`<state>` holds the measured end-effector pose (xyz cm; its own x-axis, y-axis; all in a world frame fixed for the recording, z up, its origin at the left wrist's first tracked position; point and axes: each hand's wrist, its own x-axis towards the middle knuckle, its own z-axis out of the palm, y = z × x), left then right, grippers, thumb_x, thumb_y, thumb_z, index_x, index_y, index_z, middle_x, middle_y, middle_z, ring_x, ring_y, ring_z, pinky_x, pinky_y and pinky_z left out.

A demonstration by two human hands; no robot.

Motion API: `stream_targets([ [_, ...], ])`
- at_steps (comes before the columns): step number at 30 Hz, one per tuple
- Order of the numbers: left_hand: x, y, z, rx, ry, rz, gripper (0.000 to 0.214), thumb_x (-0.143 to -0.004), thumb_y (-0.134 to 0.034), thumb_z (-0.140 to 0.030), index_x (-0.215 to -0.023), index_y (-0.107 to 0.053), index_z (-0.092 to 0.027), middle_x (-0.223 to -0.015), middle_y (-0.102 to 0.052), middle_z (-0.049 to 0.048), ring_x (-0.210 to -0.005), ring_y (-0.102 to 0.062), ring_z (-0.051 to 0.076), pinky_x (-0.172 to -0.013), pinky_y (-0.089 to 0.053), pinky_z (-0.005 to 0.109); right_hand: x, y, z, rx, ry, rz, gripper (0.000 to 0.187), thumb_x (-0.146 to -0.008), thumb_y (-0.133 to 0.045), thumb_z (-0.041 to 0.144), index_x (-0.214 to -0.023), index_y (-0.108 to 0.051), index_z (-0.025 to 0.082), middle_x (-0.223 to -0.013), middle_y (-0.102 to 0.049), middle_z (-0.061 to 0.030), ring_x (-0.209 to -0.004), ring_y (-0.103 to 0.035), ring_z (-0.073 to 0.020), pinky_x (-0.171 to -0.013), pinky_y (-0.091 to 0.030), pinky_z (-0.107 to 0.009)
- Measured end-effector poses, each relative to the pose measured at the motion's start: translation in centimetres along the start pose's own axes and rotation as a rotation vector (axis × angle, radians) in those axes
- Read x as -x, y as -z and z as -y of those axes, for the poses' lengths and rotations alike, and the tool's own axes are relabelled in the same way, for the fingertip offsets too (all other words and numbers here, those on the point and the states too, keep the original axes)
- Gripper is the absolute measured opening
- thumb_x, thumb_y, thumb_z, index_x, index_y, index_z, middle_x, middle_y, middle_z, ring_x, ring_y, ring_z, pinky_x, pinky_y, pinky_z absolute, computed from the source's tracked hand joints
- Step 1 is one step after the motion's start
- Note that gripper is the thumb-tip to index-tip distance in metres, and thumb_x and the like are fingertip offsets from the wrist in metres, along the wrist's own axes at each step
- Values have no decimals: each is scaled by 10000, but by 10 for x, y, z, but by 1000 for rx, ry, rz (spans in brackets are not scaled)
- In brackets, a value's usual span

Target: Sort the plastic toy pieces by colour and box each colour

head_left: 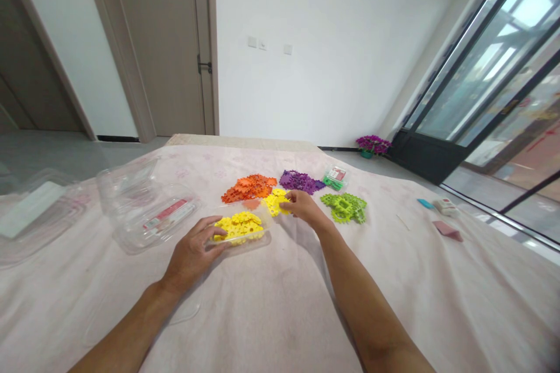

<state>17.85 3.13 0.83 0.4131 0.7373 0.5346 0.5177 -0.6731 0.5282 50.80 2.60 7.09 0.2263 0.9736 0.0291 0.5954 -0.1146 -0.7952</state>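
A clear plastic box (250, 238) holding several yellow gear-shaped pieces (240, 225) sits in front of me, tilted slightly. My left hand (198, 245) grips its left side, thumb at the near wall and fingers over the rim. To the right of the box lies a small pile of yellow gear pieces (274, 201). My right hand (303, 208) reaches into that pile, thumb and fingers pinched on a yellow gear piece. Behind the box spreads a heap of orange gear pieces (250, 186). Purple gear pieces (299, 181) lie beyond my right hand, and lime green ones (345, 208) to its right.
Clear plastic containers (131, 233) stand open at the left, one with a red label (168, 214). A small labelled box (336, 176) with green pieces is at the back. On the right of the cloth-covered table (280, 315) are a pink cloth (448, 231) and a whitish item (445, 206).
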Motion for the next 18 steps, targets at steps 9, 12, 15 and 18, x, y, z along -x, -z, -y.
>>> stream_targets([
  [9, 0, 2, -4, 16, 6, -8, 226, -878, -644, -460, -931, -722, -255, -1303, -644, 65, -1137, -658, 228, -975, -550, 384, 14, -17, 35, -260, 39, 94, 293, -824, -660, 336, -1065, -649, 170, -859, -684, -24, -662, -621, -110, -516, -438, -175],
  [12, 0, 1, -3, 14, -2, -19, 231, -867, -655, -465, -931, -727, -255, -1297, -651, 66, -1122, -666, 230, -962, -560, 383, 3, -14, 16, -95, 39, -70, 265, -866, -587, 269, -1101, -659, 172, -945, -712, -37, -747, -657, -132, -605, -489, -209],
  [15, 0, 1, -2, 6, -10, -26, 236, -864, -657, -469, -929, -729, -254, -1290, -657, 68, -1112, -670, 231, -948, -567, 379, -10, -10, -9, 144, 67, -222, 267, -851, -585, 212, -1099, -678, 172, -1056, -721, -58, -930, -665, -172, -806, -514, -282],
  [18, 0, 1, -2, 1, -12, -16, 211, -869, -660, -447, -932, -725, -257, -1295, -650, 65, -1129, -663, 231, -958, -563, 381, -17, -10, -33, 368, 86, -288, 358, -860, -609, 245, -1205, -656, 162, -1214, -686, -100, -1131, -610, -220, -999, -441, -347],
])
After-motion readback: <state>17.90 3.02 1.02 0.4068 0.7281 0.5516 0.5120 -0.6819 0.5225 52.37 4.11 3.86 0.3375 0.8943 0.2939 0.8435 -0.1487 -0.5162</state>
